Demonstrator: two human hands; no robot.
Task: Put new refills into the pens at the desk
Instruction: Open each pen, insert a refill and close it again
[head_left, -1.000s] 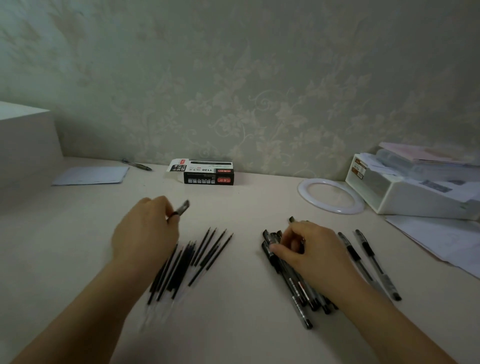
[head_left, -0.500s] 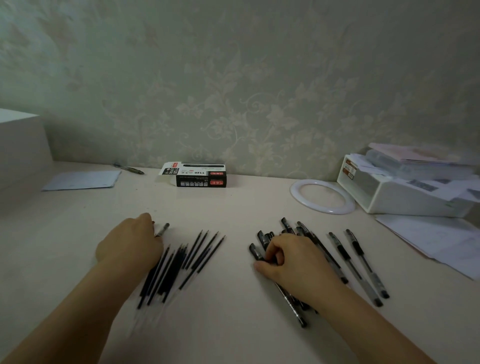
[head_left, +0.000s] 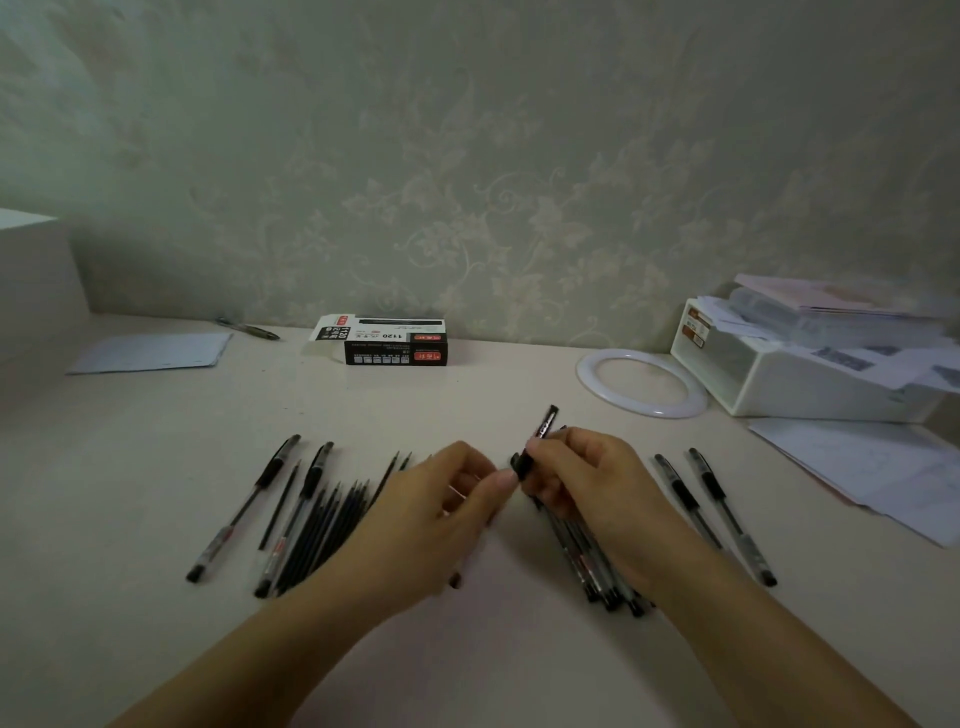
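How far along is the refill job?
Possibly done: two pens lie left, beside the loose refills; whether they are refilled can't be seen. In hand: the right hand grips one pen, and the left hand reaches its lower end. Left: a pile of pens under the right wrist, plus two more to the right.

The pale desk (head_left: 467, 649) bore loose refills (head_left: 332, 525), scattered pens (head_left: 722, 514), a refill box (head_left: 395, 345), a white ring (head_left: 641, 382), papers (head_left: 150, 352).

Dim, flat greenish light, faint soft shadows, wide-angle bending at edges, slightly soft focus
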